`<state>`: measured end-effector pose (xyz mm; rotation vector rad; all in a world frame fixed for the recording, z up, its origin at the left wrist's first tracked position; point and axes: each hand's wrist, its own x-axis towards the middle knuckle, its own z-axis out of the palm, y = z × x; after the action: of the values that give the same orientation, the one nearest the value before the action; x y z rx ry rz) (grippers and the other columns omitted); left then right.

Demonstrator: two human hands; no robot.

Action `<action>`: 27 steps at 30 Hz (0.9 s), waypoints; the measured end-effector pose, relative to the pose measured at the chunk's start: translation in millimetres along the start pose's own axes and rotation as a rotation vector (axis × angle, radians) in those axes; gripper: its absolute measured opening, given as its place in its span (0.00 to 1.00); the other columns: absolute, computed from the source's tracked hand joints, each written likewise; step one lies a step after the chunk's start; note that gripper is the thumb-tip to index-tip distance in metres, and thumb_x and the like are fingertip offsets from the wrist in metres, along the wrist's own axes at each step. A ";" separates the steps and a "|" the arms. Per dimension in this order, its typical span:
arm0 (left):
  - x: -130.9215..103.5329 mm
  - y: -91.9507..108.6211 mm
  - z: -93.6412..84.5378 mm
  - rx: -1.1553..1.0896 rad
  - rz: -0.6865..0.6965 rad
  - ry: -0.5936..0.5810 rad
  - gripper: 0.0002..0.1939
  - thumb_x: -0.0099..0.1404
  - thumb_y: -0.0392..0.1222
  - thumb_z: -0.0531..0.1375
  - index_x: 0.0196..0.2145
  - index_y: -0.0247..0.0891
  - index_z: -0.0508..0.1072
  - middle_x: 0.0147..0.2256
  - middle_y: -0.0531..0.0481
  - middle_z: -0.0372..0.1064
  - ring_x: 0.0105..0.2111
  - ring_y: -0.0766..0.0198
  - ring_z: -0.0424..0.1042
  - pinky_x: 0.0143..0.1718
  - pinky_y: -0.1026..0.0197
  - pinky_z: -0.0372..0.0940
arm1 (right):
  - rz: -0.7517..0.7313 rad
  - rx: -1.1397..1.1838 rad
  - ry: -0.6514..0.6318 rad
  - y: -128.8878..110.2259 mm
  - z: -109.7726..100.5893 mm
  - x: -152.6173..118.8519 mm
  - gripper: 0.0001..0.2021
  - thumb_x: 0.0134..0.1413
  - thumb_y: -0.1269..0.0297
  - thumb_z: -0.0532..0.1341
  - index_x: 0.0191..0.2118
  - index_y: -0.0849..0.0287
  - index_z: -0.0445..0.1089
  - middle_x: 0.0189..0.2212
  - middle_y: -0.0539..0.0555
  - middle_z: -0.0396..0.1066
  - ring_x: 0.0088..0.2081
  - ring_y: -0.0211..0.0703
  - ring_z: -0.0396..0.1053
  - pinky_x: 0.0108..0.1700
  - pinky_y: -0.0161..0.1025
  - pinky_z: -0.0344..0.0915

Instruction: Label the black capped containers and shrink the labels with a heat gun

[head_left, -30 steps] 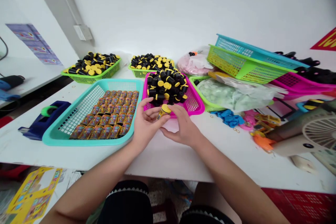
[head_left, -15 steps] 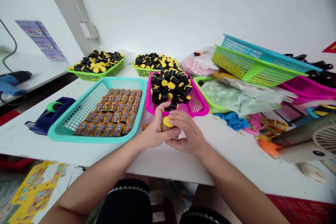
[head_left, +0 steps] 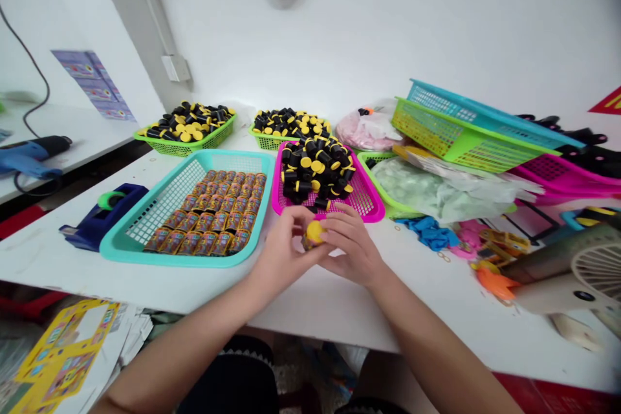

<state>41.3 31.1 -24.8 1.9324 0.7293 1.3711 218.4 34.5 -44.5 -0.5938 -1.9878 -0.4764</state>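
Between my two hands, just above the white table, is a small canister [head_left: 314,233] with a yellow lid facing up. My left hand [head_left: 286,242] is closed round its left side. The fingers of my right hand [head_left: 350,242] press on it from the right, and they hide much of its body. Behind my hands a pink basket [head_left: 373,208] holds a heap of black canisters [head_left: 317,165] with yellow lids. To the left, a turquoise basket [head_left: 167,260] contains rows of canisters [head_left: 213,213] wrapped in printed orange labels, lying on their sides.
A blue tape dispenser [head_left: 104,220] stands left of the turquoise basket. Two green baskets [head_left: 182,149] of canisters sit against the wall. On the right are stacked baskets [head_left: 451,136], plastic bags [head_left: 427,184], blue pieces [head_left: 429,231] and a fan [head_left: 582,272].
The camera view has tilted up slightly, so everything sits a little lower. My left index finger, raised before, is now bent round the canister. Both hands still hold it.
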 end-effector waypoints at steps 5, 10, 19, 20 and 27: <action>5.8 45.1 -73.6 0.502 0.042 -0.084 0.08 0.61 0.42 0.63 0.39 0.41 0.73 0.39 0.50 0.75 0.40 0.63 0.72 0.45 0.61 0.65 | 0.237 -0.201 0.001 15.5 -6.9 4.4 0.27 0.51 0.62 0.65 0.57 0.50 0.59 0.51 0.60 0.65 0.54 0.54 0.64 0.55 0.58 0.63; 83.2 11.4 -152.2 0.891 -0.264 -0.108 0.15 0.59 0.52 0.62 0.39 0.39 0.76 0.34 0.49 0.76 0.32 0.61 0.74 0.37 0.62 0.66 | 0.559 -0.443 -0.271 31.6 0.7 -4.5 0.18 0.60 0.57 0.56 0.52 0.59 0.67 0.50 0.63 0.66 0.52 0.56 0.63 0.54 0.53 0.61; 143.0 -114.6 -164.7 1.178 -0.567 -0.365 0.14 0.58 0.42 0.63 0.40 0.31 0.76 0.38 0.40 0.77 0.39 0.54 0.75 0.40 0.60 0.66 | 0.705 -0.467 -0.560 25.2 0.2 0.5 0.19 0.65 0.56 0.47 0.42 0.57 0.74 0.44 0.56 0.75 0.45 0.49 0.69 0.44 0.44 0.59; 140.3 -117.1 -164.6 1.181 -0.579 -0.388 0.12 0.57 0.42 0.63 0.38 0.32 0.76 0.37 0.40 0.77 0.39 0.54 0.75 0.40 0.60 0.66 | 0.744 -0.451 -0.595 26.0 -1.5 3.6 0.19 0.65 0.56 0.47 0.41 0.56 0.74 0.44 0.56 0.75 0.46 0.50 0.70 0.44 0.44 0.59; 127.7 -60.2 -150.9 1.207 -0.381 -0.341 0.22 0.69 0.49 0.50 0.55 0.33 0.66 0.53 0.35 0.67 0.52 0.49 0.67 0.50 0.53 0.62 | 0.967 -0.116 -0.978 71.6 7.6 32.8 0.20 0.58 0.58 0.55 0.55 0.55 0.67 0.49 0.58 0.72 0.45 0.48 0.72 0.43 0.38 0.65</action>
<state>-68.5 193.6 40.6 2.5460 1.8864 0.2668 241.8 103.1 -12.9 -1.9937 -2.1811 0.3936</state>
